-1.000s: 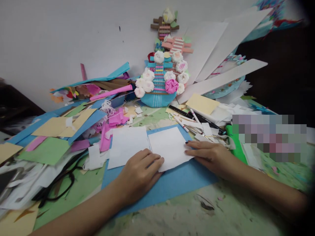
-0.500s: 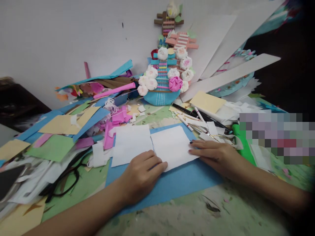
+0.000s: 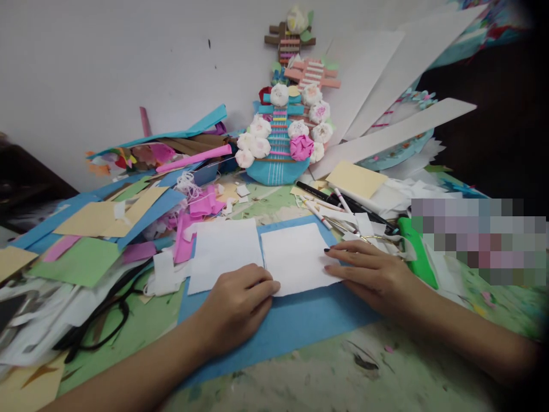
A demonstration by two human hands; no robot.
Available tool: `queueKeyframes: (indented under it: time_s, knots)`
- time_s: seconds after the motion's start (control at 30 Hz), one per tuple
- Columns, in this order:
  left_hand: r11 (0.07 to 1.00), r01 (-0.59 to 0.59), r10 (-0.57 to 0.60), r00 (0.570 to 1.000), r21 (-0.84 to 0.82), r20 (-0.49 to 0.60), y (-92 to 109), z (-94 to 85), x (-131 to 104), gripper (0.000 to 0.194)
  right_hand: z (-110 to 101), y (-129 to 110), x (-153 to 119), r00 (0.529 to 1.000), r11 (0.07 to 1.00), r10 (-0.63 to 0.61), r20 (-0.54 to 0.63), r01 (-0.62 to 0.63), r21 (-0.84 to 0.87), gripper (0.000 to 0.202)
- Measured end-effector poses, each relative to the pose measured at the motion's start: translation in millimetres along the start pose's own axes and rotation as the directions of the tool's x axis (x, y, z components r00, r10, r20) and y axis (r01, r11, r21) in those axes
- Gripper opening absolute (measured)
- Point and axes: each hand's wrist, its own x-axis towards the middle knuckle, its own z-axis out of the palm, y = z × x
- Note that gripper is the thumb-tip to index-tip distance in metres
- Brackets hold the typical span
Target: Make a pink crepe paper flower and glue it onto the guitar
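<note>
Two white paper squares lie side by side on a blue paper sheet point(image 3: 309, 323). The right square of white paper point(image 3: 295, 252) has its near left corner under the curled fingers of my left hand point(image 3: 240, 306), which look closed on it; the thumb side is partly hidden. On that same paper's right edge rests my right hand point(image 3: 377, 274), its fingers stretched out and flat. The left white paper square point(image 3: 223, 249) lies just beyond my left hand, with a thin gap between the two squares.
Behind stands a blue paper guitar point(image 3: 278, 169) with paper flowers. Pens point(image 3: 317, 194), paper scraps and a green object point(image 3: 416, 252) crowd the right. Leftward are coloured sheets point(image 3: 81, 260), white string point(image 3: 187, 184) and a black cord or strap point(image 3: 124, 315). A pixelated patch covers the far right.
The whole view has shifted slightly, so things appear a little further left. Both hands stay at the right white paper, with the left fingers still curled and the right ones slightly more spread.
</note>
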Motion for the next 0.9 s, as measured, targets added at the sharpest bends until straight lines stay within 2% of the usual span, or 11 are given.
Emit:
queueKeyframes:
  time_s: [0.27, 0.4, 0.53, 0.73, 0.9]
  knots:
    - [1.000, 0.012, -0.012, 1.000, -0.025, 0.008, -2, 1.4, 1, 0.018, 0, 0, -4, 0.999, 1.000, 0.023, 0.044, -0.022, -0.004, 0.028]
    - [0.994, 0.062, -0.059, 0.998, -0.089, 0.029, -3, 0.3, 2, 0.017, -1, -1, -2, 0.997, 0.996, 0.059, 0.054, -0.062, 0.058, 0.025]
    - [0.966, 0.163, -0.149, 0.985, -0.202, 0.084, -2, -3.1, 6, 0.015, -1, 1, 1, 0.980, 0.965, 0.170, 0.098, -0.186, 0.185, 0.020]
    - [0.898, 0.330, -0.283, 0.939, -0.291, 0.194, -2, -6.2, 13, 0.013, 0, 10, 2, 0.919, 0.870, 0.324, 0.227, -0.383, 0.310, 0.011]
    - [0.865, 0.393, -0.331, 0.914, -0.311, 0.236, -3, -7.3, 14, 0.013, -1, 10, 3, 0.889, 0.820, 0.381, 0.255, -0.452, 0.351, 0.010]
